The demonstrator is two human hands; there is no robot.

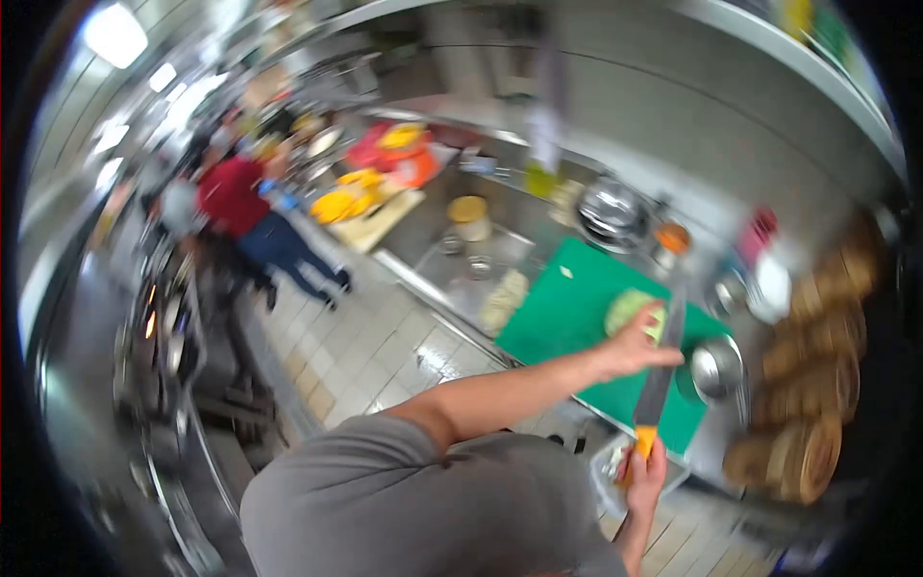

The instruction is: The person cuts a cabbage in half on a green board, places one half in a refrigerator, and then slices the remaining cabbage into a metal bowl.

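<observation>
My right hand (646,476) is closed around the yellow handle of a long, wide-bladed knife (660,385), which points away from me over the green cutting board (553,322). My left hand (635,348) has its fingers and thumb apart, the thumb overlapping the blade. Just beyond those fingers lies a pale green cabbage (627,310) on the board, partly hidden by the hand. A small pale scrap (566,272) rests near the board's far left corner.
A metal bowl (716,367) stands by the board's right edge, near stacked bamboo steamers (784,462). Behind the board is a shiny metal pot (612,212). Down the counter, yellow pieces (344,200) lie by a pale board. A person in red (234,197) stands there.
</observation>
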